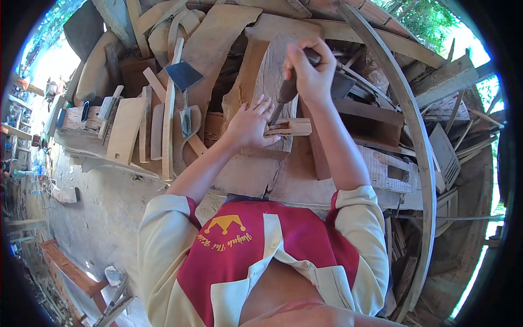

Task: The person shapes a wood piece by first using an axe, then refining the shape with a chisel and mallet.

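My right hand is wrapped round the dark handle of what looks like a chisel, held at a slant. Its narrow end points down at a small notched wooden block; whether the tip touches the wood is hard to make out. My left hand lies flat beside the tool, fingers spread over a long, rough timber. The left thumb rests at the near side of the small block. Under both hands stands a worn wooden workbench.
Thin boards and strips lean at the left of the bench, near a dark square plate. A long curved wooden strip arches past my right arm. Scrap wood is heaped behind it, and a wooden stool stands at lower left.
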`<state>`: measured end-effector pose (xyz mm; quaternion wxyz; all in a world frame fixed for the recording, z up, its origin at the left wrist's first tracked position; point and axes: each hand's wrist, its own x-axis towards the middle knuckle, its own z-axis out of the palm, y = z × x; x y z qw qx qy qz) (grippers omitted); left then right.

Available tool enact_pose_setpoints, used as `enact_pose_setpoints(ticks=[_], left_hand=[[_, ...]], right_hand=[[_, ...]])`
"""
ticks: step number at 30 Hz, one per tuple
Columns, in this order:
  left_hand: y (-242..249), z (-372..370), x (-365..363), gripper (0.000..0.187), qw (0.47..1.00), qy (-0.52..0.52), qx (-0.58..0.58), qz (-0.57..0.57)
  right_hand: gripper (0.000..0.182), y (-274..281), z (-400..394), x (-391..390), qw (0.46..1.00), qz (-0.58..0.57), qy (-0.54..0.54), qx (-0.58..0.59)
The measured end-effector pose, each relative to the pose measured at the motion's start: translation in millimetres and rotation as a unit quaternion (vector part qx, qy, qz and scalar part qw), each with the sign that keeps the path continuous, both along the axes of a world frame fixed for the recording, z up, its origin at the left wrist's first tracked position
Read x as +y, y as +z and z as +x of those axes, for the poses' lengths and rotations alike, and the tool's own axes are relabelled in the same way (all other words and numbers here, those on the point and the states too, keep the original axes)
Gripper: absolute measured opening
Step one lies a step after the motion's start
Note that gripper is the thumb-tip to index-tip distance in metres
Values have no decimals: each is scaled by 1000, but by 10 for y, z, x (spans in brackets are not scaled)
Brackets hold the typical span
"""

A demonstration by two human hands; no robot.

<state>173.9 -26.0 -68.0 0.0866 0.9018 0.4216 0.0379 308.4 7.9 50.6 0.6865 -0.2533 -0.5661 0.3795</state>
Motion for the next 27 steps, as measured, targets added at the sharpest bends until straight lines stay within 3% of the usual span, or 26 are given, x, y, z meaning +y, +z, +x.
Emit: enact_pose_setpoints(ticks=[7, 9, 11, 13, 15, 16, 18, 21, 22, 24, 26, 27], left_hand=[[1, -44, 1, 76, 998, -2, -51, -35], [-56, -44, 4, 64, 990, -8, -142, 6], [4, -59, 1, 61, 990, -13, -138, -33], [13, -106, 45, 58, 989, -17, -132, -68], [-51, -167, 131, 57, 883, -97, -430, -158], [-37, -154, 141, 57, 884, -101, -429, -154], [25, -114, 130, 56, 718, -78, -636, -272], [289, -81, 269, 61, 714, -102, -631, -285], [485, -73, 244, 59, 699, -40, -624, -347], [673, 91, 207, 50, 691, -46, -651, -311], [668, 194, 239, 41, 680, -51, -678, -275], [629, 226, 302, 35, 684, -38, -671, -283]], right_hand=[[13, 42, -266, 25, 997, -50, -21, -61], [13, -11, -350, 37, 992, 27, -53, -107], [14, -14, -390, 3, 992, 3, -43, -122], [11, -12, -423, 7, 982, 66, -43, -171], [10, -16, -423, 7, 983, 61, -38, -171], [11, -28, -416, 16, 983, 65, -37, -165], [11, -22, -394, 20, 984, 72, -42, -158], [12, -8, -343, -19, 990, 44, -33, -132], [13, -7, -317, -40, 990, 37, -16, -135], [14, 48, -246, -72, 990, 31, -3, -140], [18, 181, -121, -99, 961, 67, -24, -267], [18, 249, -74, -131, 961, 68, -27, -268]])
